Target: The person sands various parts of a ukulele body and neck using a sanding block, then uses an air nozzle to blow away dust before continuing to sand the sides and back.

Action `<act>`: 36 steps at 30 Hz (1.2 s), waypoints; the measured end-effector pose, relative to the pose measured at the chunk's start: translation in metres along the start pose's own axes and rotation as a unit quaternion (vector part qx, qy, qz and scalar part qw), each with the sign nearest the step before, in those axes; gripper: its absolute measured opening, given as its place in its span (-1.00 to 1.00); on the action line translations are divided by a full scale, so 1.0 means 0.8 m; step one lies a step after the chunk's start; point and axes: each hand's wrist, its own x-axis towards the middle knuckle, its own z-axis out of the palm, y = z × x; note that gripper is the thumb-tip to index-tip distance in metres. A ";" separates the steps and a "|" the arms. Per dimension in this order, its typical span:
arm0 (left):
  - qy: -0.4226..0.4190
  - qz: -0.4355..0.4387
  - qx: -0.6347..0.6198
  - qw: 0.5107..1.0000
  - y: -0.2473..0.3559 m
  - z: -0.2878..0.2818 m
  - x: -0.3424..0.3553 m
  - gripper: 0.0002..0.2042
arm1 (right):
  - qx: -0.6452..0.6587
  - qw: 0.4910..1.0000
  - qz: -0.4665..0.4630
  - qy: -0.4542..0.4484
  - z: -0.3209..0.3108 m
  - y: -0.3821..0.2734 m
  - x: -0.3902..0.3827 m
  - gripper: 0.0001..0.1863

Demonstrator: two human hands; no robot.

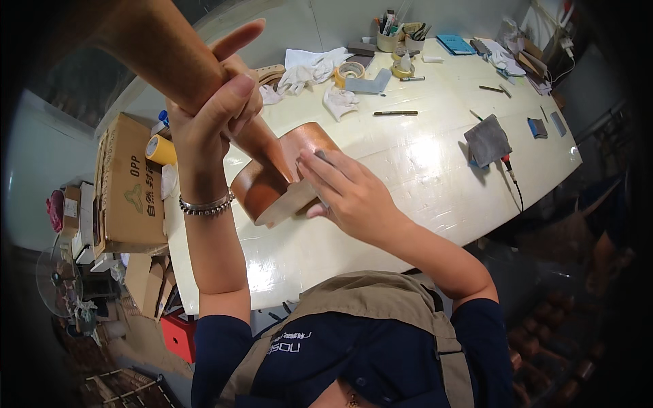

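Observation:
A long, smooth, orange-brown wooden piece (pixel 163 58) slants from the upper left toward the middle, held above the table. Its lower end branches into curved, rounded sections with a paler flat edge. My left hand (pixel 216 105) is wrapped round the narrowing shaft, thumb and forefinger pointing up along it. On the curved lower end, my right hand (pixel 357 197) presses a small grey piece of sandpaper (pixel 322 156) against the wood. Much of that sheet is hidden under the fingers.
The pale table (pixel 408 156) carries white gloves (pixel 306 71), tape rolls (pixel 349 73), a pen (pixel 395 113) and pen cups (pixel 388 41). A grey pad (pixel 488 141) lies at the right beside a corded tool (pixel 507 163). Left of the table stands a cardboard box (pixel 132 183), near a red stool (pixel 178 336).

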 end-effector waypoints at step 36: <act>0.014 0.005 0.018 1.000 0.001 0.000 -0.001 -0.68 | 0.017 0.998 -0.056 -0.013 -0.003 0.007 0.031 -0.70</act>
